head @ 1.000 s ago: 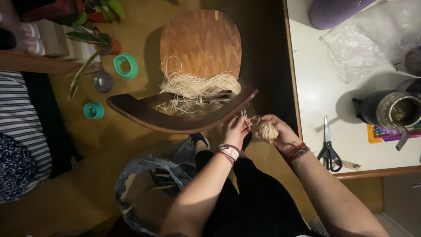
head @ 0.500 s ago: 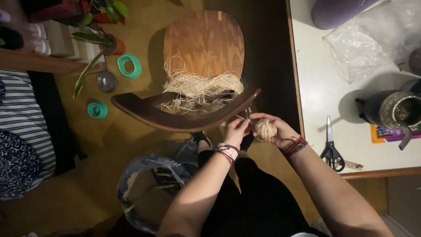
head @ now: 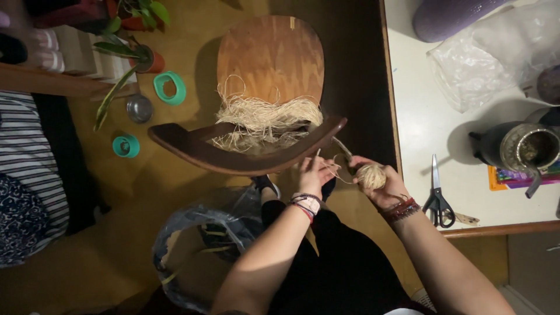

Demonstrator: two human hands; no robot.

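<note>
Winding fibre by the chair

Your right hand (head: pixel 382 181) grips a pale fibre ball (head: pixel 371 175); your left hand (head: pixel 314 173) pinches its strand (loose fibres (head: pixel 265 119) drape the wooden chair (head: pixel 271 58)).

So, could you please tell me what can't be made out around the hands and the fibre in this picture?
- Head view: the left hand fingers' grip on the strand is too small and dim to read.
- The ball of fibre is partly covered by the right hand.
- The fibre bundle is partly hidden behind the chair backrest.
- The plastic bag contents are too dark to tell.
</note>
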